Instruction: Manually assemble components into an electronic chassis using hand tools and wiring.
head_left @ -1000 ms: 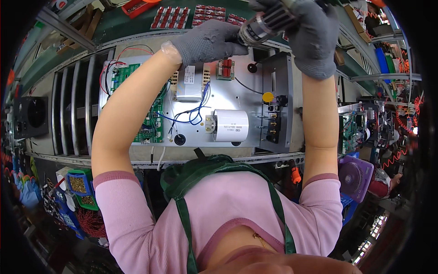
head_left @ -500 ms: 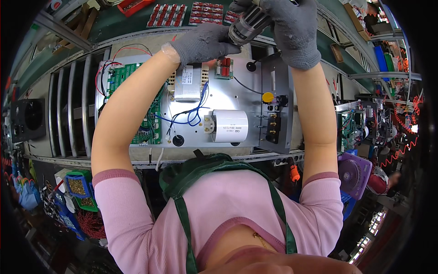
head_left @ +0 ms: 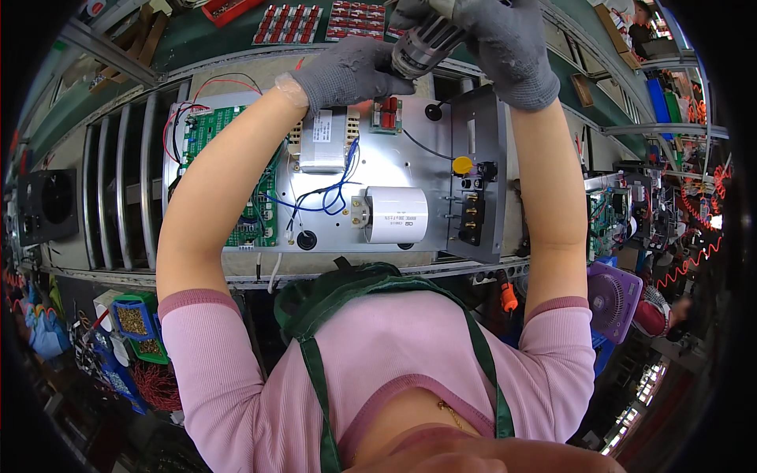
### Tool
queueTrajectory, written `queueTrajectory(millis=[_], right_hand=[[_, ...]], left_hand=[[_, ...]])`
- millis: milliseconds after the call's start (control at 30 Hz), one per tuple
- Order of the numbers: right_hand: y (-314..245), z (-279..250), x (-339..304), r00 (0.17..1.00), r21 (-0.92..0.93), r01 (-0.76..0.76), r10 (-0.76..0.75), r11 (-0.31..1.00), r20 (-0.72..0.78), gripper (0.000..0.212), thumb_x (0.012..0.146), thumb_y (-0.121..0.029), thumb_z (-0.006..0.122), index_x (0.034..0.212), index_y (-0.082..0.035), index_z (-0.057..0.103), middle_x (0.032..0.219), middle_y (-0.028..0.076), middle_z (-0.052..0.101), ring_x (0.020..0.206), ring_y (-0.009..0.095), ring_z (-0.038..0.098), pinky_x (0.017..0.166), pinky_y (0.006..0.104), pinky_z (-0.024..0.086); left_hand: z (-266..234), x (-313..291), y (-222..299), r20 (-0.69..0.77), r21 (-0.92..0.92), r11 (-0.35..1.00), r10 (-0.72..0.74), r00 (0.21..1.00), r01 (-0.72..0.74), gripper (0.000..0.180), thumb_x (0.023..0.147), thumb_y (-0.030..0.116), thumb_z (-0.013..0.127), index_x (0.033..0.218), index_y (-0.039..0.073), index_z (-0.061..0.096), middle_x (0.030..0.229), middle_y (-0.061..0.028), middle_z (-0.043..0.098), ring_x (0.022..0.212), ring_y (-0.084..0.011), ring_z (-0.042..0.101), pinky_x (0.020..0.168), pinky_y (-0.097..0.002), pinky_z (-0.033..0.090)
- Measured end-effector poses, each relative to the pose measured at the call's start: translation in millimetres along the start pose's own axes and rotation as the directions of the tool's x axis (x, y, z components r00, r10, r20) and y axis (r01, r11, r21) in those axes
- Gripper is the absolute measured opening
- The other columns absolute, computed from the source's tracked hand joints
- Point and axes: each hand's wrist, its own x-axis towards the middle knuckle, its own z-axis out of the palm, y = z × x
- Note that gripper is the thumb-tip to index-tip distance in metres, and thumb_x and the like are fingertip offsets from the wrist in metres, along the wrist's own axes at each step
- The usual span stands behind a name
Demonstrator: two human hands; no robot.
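My right hand (head_left: 512, 59), in a grey glove, is closed around a dark power screwdriver (head_left: 430, 47) at the top of the view. The tool slants down to the left over the far edge of a metal chassis (head_left: 386, 165). Beside its nose is my gloved left hand (head_left: 347, 72), its fingers bent together; the tips are partly hidden, and what they hold cannot be made out. Just below them are a small green board with red parts (head_left: 387, 116) and a boxy transformer (head_left: 324, 142). A white cylindrical capacitor (head_left: 396, 214) lies nearer me.
A green circuit board (head_left: 206, 134) is on the chassis's left, with blue wires (head_left: 335, 189) looping across the middle. The grey end panel (head_left: 478, 177) stands at the right. Metal rollers (head_left: 122, 189) run alongside. Red-part boards (head_left: 288, 25) lie on the far green bench.
My right hand and the power screwdriver have shifted very slightly. The left hand stays by the tool's nose. The chassis appears a few pixels further left.
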Motion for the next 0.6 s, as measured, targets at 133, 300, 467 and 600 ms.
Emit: queueTrajectory(millis=[133, 300, 467, 600], right_hand=[[0.4, -1.8, 9.8, 0.996, -0.045, -0.062, 0.065, 0.997, 0.062, 0.027, 0.079, -0.012, 0.069, 0.102, 0.000, 0.060, 0.087, 0.009, 0.064, 0.076, 0.018, 0.065, 0.070, 0.0310, 0.053], [9.2, -13.0, 23.1, 0.992, -0.092, -0.072, 0.081, 0.993, 0.099, 0.039, 0.080, -0.023, 0.075, 0.108, 0.000, 0.060, 0.093, 0.007, 0.064, 0.084, 0.016, 0.062, 0.075, 0.0286, 0.051], [-11.2, -6.2, 9.7, 0.999, -0.261, 0.032, -0.021, 0.965, 0.044, 0.041, 0.080, -0.027, 0.076, 0.107, 0.000, 0.061, 0.092, 0.005, 0.064, 0.081, 0.011, 0.058, 0.074, 0.0255, 0.048], [-27.1, -16.5, -6.0, 0.994, -0.321, -0.103, 0.105, 0.942, -0.010, 0.035, 0.079, -0.022, 0.076, 0.099, 0.003, 0.063, 0.086, 0.003, 0.064, 0.077, 0.010, 0.057, 0.070, 0.0237, 0.047]], left_hand=[[-7.9, -2.1, 4.9, 0.025, -0.027, 0.997, -0.068, 0.997, 0.069, 0.040, 0.080, 0.020, 0.074, 0.114, 0.002, 0.063, 0.096, -0.0127, 0.070, 0.091, -0.0165, 0.065, 0.085, -0.0303, 0.051], [-35.7, -9.1, 25.5, -0.250, -0.289, 0.900, 0.258, 0.933, -0.326, 0.047, 0.079, 0.017, 0.073, 0.121, 0.004, 0.056, 0.103, -0.0081, 0.065, 0.098, -0.0147, 0.061, 0.085, -0.0298, 0.050], [-49.3, -14.9, 61.5, -0.153, -0.466, 0.875, 0.062, 0.986, -0.128, 0.049, 0.075, 0.009, 0.075, 0.117, 0.002, 0.053, 0.088, -0.0042, 0.062, 0.076, -0.0121, 0.060, 0.068, -0.0281, 0.051], [-50.4, -17.6, 64.9, -0.153, -0.541, 0.838, -0.013, 0.988, -0.073, 0.049, 0.073, 0.009, 0.075, 0.116, 0.001, 0.054, 0.088, -0.0053, 0.063, 0.076, -0.0121, 0.061, 0.068, -0.0277, 0.051]])
